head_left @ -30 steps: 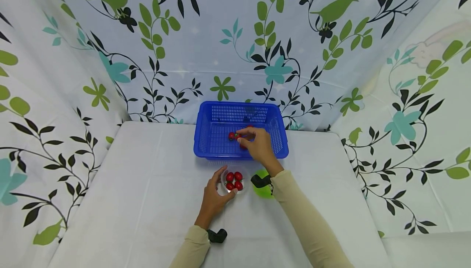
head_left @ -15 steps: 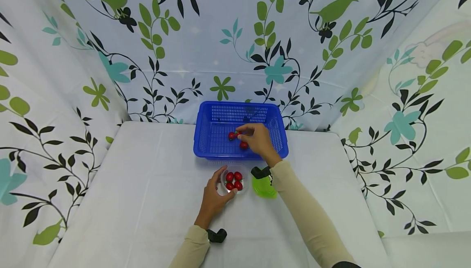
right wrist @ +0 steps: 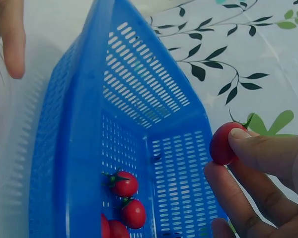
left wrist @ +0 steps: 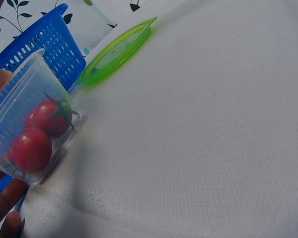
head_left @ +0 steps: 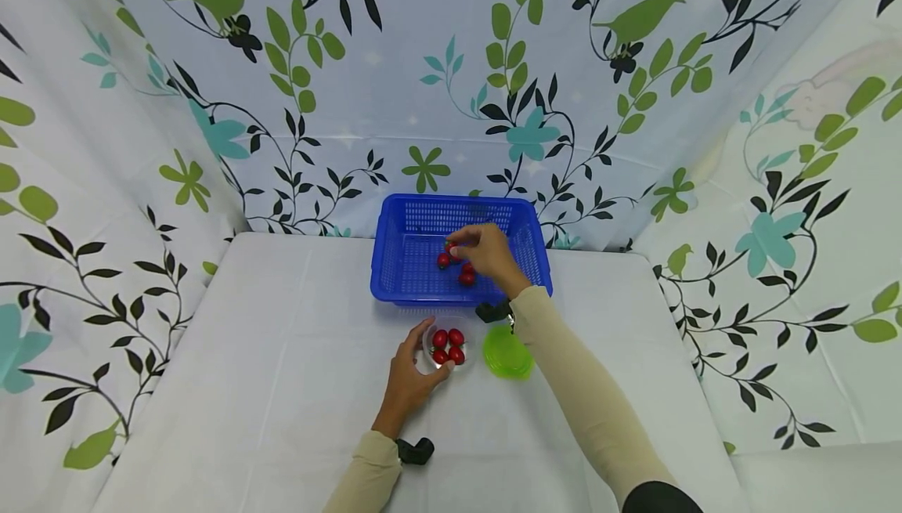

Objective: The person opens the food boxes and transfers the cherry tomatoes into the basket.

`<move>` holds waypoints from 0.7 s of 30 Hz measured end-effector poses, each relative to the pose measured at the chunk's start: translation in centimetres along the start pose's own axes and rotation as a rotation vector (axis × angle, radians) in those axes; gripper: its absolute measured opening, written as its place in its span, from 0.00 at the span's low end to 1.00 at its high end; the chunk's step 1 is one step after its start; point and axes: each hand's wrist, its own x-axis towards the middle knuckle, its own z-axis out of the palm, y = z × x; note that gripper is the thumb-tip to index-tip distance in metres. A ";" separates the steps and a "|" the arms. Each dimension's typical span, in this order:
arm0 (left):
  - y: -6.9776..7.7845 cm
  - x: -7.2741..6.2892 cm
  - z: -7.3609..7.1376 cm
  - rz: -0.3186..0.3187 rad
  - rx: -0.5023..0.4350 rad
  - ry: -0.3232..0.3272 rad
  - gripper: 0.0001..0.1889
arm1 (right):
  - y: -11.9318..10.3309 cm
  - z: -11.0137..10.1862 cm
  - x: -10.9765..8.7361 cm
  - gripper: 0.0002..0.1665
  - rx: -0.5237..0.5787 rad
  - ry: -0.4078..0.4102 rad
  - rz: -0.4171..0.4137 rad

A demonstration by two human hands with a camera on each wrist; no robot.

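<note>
My right hand is over the blue plastic basket. Between thumb and fingertips it pinches a cherry tomato with a green stem, raised clear of the basket floor in the right wrist view. Several more cherry tomatoes lie on that floor. Nearer the body, my left hand holds a small clear plastic container on the table, thumb on one side and fingers on the other. Inside the container are several red cherry tomatoes, at least one with a green stem.
A bright green lid lies on the white-covered table, right of the container and under the right wrist. Behind the basket hangs a leaf-and-bird patterned curtain, which also encloses both sides.
My right hand has risen slightly and moved away from the body, with the tomato in its fingertips. More basket tomatoes and more of the green lid now show. The left hand stays put.
</note>
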 end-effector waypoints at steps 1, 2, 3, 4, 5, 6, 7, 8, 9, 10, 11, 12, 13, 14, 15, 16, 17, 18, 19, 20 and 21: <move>0.0 0.0 0.0 0.001 0.001 -0.002 0.44 | 0.0 0.0 0.2 0.12 0.006 -0.004 0.002; 0.0 0.0 0.0 -0.002 0.000 -0.003 0.44 | 0.0 0.0 0.3 0.12 0.012 -0.006 0.002; 0.0 0.0 0.0 -0.003 0.001 -0.005 0.44 | 0.0 0.0 0.5 0.12 0.015 -0.008 0.003; 0.0 0.0 0.0 -0.005 0.001 -0.005 0.44 | 0.0 0.0 0.7 0.11 0.016 -0.008 0.008; 0.0 -0.1 0.0 -0.008 -0.001 -0.006 0.44 | 0.0 0.0 0.8 0.11 0.015 -0.006 0.012; 0.0 -0.1 0.0 -0.009 -0.001 -0.008 0.44 | 0.0 0.0 1.0 0.10 0.017 -0.004 0.015; 0.1 -0.1 0.0 -0.012 0.000 -0.009 0.44 | -0.1 0.0 1.1 0.10 0.015 -0.003 0.017; 0.1 0.0 0.0 -0.017 -0.004 -0.009 0.44 | -0.1 0.0 1.2 0.10 0.013 -0.002 0.020; 0.2 0.0 0.0 -0.017 -0.003 -0.009 0.44 | -0.1 0.0 1.4 0.10 0.012 -0.002 0.024; 0.2 0.0 0.0 -0.019 -0.002 -0.009 0.44 | -0.1 0.0 1.5 0.10 0.008 -0.002 0.028; 0.2 0.0 0.0 -0.019 -0.001 -0.009 0.44 | -0.1 0.0 1.6 0.10 0.000 -0.003 0.033; 0.3 0.0 0.0 -0.018 -0.002 -0.009 0.44 | 0.0 0.0 1.8 0.10 -0.009 -0.004 0.038; 0.3 0.0 0.0 -0.017 -0.003 -0.009 0.44 | 0.0 0.0 1.9 0.10 -0.021 -0.006 0.043; 0.3 0.0 -0.1 -0.016 -0.004 -0.010 0.44 | 0.1 0.0 2.1 0.10 -0.032 -0.007 0.049; 0.3 0.0 -0.1 -0.015 -0.002 -0.012 0.44 | 0.3 0.0 2.2 0.09 -0.044 -0.007 0.053; 0.4 0.0 -0.1 -0.013 -0.004 -0.013 0.44 | 0.4 0.0 2.4 0.09 -0.057 -0.011 0.058; 0.4 0.0 -0.1 -0.010 -0.003 -0.014 0.44 | 0.6 0.1 2.5 0.09 -0.066 -0.016 0.063; 0.4 0.0 -0.1 -0.009 -0.003 -0.016 0.44 | 0.7 0.1 2.7 0.09 -0.070 -0.022 0.063; 0.3 -0.1 -0.1 -0.010 -0.001 -0.017 0.44 | 0.8 0.1 2.8 0.09 -0.076 -0.028 0.063; 0.3 -0.1 -0.1 -0.010 0.003 -0.018 0.44 | 0.9 0.1 3.0 0.09 -0.081 -0.033 0.062; 0.3 -0.1 -0.1 -0.009 0.004 -0.017 0.44 | 1.0 0.1 3.1 0.09 -0.086 -0.038 0.059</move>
